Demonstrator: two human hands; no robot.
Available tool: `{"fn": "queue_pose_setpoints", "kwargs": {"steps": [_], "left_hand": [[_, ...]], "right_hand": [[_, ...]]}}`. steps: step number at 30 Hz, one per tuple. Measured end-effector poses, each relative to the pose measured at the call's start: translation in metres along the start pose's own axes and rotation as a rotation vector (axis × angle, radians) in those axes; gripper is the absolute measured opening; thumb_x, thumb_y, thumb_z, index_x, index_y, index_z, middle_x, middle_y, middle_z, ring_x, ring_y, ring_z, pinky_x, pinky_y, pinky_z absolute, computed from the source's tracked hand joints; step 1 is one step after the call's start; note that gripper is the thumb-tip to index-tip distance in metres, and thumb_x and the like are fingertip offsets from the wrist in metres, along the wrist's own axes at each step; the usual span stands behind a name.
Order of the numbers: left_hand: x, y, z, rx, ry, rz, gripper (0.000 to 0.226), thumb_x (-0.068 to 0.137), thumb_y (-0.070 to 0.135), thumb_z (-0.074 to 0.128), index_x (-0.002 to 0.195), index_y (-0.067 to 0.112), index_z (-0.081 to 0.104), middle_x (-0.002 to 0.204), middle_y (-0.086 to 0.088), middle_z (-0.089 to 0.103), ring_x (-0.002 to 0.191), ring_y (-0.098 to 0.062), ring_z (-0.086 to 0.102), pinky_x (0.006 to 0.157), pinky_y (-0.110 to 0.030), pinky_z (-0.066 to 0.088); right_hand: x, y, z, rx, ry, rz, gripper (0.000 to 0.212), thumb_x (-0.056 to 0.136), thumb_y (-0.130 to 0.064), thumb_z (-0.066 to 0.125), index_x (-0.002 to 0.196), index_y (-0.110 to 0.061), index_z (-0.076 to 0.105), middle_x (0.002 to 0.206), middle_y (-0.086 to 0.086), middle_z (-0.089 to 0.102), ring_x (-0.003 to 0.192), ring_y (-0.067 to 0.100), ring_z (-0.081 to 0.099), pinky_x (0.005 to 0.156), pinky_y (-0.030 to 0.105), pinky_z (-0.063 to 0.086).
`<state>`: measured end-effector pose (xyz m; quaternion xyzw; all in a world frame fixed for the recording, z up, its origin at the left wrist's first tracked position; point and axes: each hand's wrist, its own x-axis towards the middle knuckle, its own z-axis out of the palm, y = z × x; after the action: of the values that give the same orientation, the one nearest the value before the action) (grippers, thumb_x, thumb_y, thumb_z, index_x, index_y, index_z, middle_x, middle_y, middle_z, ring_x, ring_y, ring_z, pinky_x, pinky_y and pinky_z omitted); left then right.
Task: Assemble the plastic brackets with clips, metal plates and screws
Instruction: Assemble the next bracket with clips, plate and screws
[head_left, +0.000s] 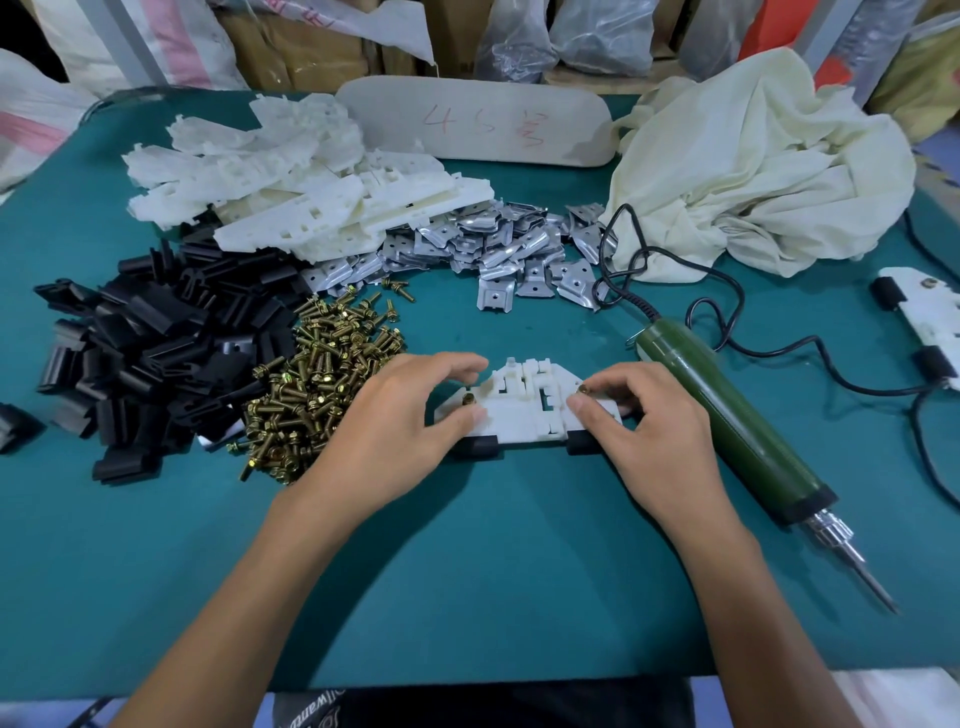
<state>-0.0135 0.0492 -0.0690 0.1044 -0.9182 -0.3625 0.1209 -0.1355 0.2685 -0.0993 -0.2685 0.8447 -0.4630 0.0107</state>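
White bracket (524, 410) sits flat on the mat (519, 545) in front of me, black clips (475, 448) on both near corners. Screw pile (322, 384) just left of it, electric screwdriver (727, 415) just right. My left hand (400, 431) curls its fingers round the left screw (467, 399), and my right hand (654, 431) pinches the right screw (584, 388).

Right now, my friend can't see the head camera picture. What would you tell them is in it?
The left hand grips a white plastic bracket on a green table while the right hand pinches a brass screw standing in it. Piles of black clips, screws, metal plates and more brackets lie behind, and a green electric screwdriver lies at the right.
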Motion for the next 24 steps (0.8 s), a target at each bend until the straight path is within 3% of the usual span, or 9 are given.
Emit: {"fn": "queue_pose_setpoints", "kwargs": {"steps": [3, 7, 9, 12, 14, 18, 22, 24], "left_hand": [[-0.001, 0.001, 0.004, 0.021, 0.055, -0.027, 0.034, 0.089, 0.031, 0.075, 0.122, 0.032, 0.066, 0.097, 0.024, 0.064, 0.101, 0.0, 0.054, 0.084, -0.005, 0.036], [-0.003, 0.001, 0.005, -0.041, 0.059, -0.019, 0.033, 0.091, 0.018, 0.073, 0.12, 0.031, 0.068, 0.099, 0.026, 0.068, 0.104, 0.001, 0.061, 0.088, -0.009, 0.042], [-0.004, 0.0, 0.002, -0.048, 0.04, 0.004, 0.036, 0.092, 0.014, 0.07, 0.125, 0.03, 0.066, 0.103, 0.028, 0.07, 0.109, 0.0, 0.06, 0.093, -0.013, 0.042], [-0.002, 0.0, 0.002, -0.009, 0.01, 0.019, 0.044, 0.091, 0.024, 0.073, 0.133, 0.032, 0.06, 0.111, 0.025, 0.067, 0.114, 0.001, 0.052, 0.096, -0.017, 0.04], [-0.001, 0.0, 0.005, 0.023, 0.049, 0.005, 0.041, 0.089, 0.031, 0.074, 0.129, 0.032, 0.062, 0.104, 0.022, 0.064, 0.106, 0.0, 0.052, 0.093, -0.019, 0.041], [-0.002, 0.003, 0.008, -0.004, 0.108, -0.025, 0.037, 0.088, 0.022, 0.075, 0.123, 0.031, 0.067, 0.092, 0.027, 0.067, 0.1, -0.001, 0.056, 0.088, -0.012, 0.04], [-0.002, -0.001, 0.004, -0.029, 0.034, -0.007, 0.051, 0.087, 0.025, 0.074, 0.134, 0.034, 0.059, 0.113, 0.03, 0.067, 0.116, 0.004, 0.052, 0.1, -0.015, 0.036], [0.002, -0.001, 0.006, -0.047, 0.003, -0.009, 0.053, 0.087, 0.038, 0.073, 0.137, 0.035, 0.056, 0.128, 0.027, 0.06, 0.126, 0.005, 0.046, 0.104, -0.018, 0.034]], "right_hand": [[-0.002, 0.0, 0.0, 0.004, -0.014, -0.04, 0.022, 0.092, -0.016, 0.075, 0.112, -0.024, 0.074, 0.11, -0.017, 0.065, 0.104, 0.002, 0.061, 0.09, 0.011, 0.044], [-0.001, -0.001, 0.0, 0.024, 0.008, -0.03, 0.013, 0.09, -0.015, 0.078, 0.094, -0.026, 0.073, 0.101, -0.014, 0.068, 0.093, 0.005, 0.062, 0.081, 0.01, 0.044], [0.0, -0.001, 0.0, 0.016, -0.003, -0.015, 0.014, 0.089, -0.019, 0.078, 0.096, -0.029, 0.071, 0.101, -0.016, 0.067, 0.095, 0.007, 0.061, 0.08, 0.008, 0.042], [-0.002, -0.001, 0.0, 0.024, -0.02, -0.034, 0.02, 0.091, -0.014, 0.075, 0.109, -0.023, 0.075, 0.11, -0.017, 0.067, 0.105, 0.005, 0.063, 0.087, 0.009, 0.043], [-0.001, -0.002, 0.0, 0.025, 0.002, -0.034, 0.012, 0.09, -0.013, 0.077, 0.099, -0.021, 0.076, 0.105, -0.016, 0.068, 0.099, 0.006, 0.064, 0.084, 0.009, 0.043], [0.0, -0.003, 0.0, -0.025, 0.003, 0.034, 0.01, 0.09, -0.029, 0.078, 0.093, -0.029, 0.069, 0.097, -0.016, 0.066, 0.095, 0.007, 0.06, 0.08, 0.007, 0.041], [-0.005, -0.008, -0.004, -0.016, -0.051, 0.034, 0.028, 0.092, -0.028, 0.074, 0.119, -0.032, 0.068, 0.112, -0.02, 0.064, 0.106, 0.003, 0.06, 0.087, 0.01, 0.044], [-0.007, -0.013, -0.014, -0.005, 0.005, 0.01, 0.028, 0.093, -0.022, 0.074, 0.119, -0.031, 0.069, 0.112, -0.017, 0.065, 0.104, 0.006, 0.062, 0.089, 0.015, 0.046]]}}
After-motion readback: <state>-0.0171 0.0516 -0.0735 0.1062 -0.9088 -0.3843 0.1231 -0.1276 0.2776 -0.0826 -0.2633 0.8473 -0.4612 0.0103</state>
